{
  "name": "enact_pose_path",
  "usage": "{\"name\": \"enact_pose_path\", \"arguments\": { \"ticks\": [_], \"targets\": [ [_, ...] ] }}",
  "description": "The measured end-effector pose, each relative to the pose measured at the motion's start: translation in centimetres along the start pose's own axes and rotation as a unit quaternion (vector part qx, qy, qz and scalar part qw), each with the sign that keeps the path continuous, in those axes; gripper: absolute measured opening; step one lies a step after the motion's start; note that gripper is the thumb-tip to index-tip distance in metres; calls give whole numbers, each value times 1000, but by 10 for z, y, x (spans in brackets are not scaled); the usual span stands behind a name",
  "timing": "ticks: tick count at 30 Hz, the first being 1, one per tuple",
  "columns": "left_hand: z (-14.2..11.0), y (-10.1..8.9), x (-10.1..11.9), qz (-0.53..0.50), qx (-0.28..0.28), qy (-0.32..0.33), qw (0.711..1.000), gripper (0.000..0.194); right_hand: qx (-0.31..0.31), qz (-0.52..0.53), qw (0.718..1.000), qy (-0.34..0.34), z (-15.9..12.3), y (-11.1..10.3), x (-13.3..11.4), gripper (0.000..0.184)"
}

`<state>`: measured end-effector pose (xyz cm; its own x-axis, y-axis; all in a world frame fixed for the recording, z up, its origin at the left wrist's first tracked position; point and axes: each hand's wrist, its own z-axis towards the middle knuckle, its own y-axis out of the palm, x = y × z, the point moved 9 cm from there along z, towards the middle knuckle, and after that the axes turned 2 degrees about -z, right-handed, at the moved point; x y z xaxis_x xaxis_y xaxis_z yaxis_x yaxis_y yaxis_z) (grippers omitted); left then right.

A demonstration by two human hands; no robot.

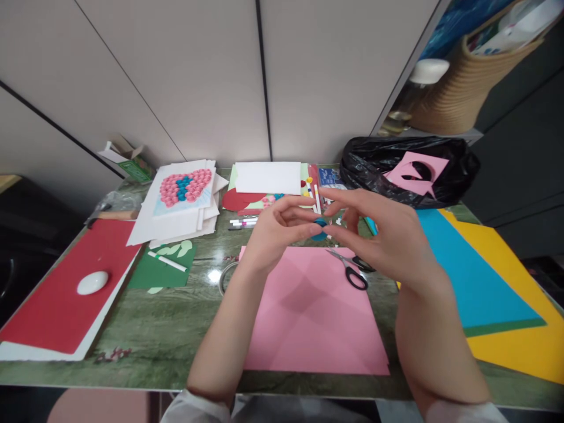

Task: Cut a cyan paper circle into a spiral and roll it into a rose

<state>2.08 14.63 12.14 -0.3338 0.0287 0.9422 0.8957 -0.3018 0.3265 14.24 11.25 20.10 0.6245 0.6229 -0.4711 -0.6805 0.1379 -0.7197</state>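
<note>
Between the fingertips of both hands is a small piece of blue paper [319, 231], held above the far edge of a pink paper sheet [308, 317]. My left hand [282, 226] pinches it from the left with thumb and fingers. From the other side, the thumb of my right hand [379, 235] presses against it, its other fingers arched above. Its exact shape is partly hidden by the fingers. Scissors with black handles [355, 278] lie on the pink sheet's right side, below my right hand. A roll of tape [224, 279] sits beside my left forearm.
At left lie red paper [44, 299] with a white oval object [92, 282], and green paper [141, 270]. Behind is a picture of pink and blue paper balls [183, 187]. Blue sheets [476, 270], yellow sheets [520, 346] and a black plastic bag [361, 170] occupy the right.
</note>
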Motion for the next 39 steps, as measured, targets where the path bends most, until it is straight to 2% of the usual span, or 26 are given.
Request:
{"name": "enact_pose_path", "arguments": {
  "ticks": [4, 10, 15, 22, 27, 30, 34, 39],
  "targets": [
    [-3, -1, 12, 54, 39, 36, 997, 37, -10, 10, 1000, 23, 1, 2, 4, 42],
    [-12, 1, 33, 118, 86, 125, 981, 37, -6, -12, 999, 32, -1, 4, 6, 45],
    [-16, 4, 41, 151, 95, 159, 971, 37, 22, -6, 1000, 21, -1, 2, 4, 49],
    [-15, 5, 38, 116, 92, 161, 976, 25, 54, 23, 998, 19, -1, -4, 2, 51],
    [-13, 3, 35, 92, 103, 165, 977, 24, 65, 72, 995, 29, -1, -3, 3, 50],
    [-14, 3, 37, 90, 101, 181, 974, 25, 62, 67, 995, 27, -1, -3, 3, 49],
    [-14, 2, 37, 145, 108, 174, 968, 27, 41, 1, 999, 14, 0, -2, 0, 52],
    [-17, 7, 41, 253, 111, 176, 945, 30, 19, -57, 998, -8, -1, 2, -2, 56]
  ]
}}
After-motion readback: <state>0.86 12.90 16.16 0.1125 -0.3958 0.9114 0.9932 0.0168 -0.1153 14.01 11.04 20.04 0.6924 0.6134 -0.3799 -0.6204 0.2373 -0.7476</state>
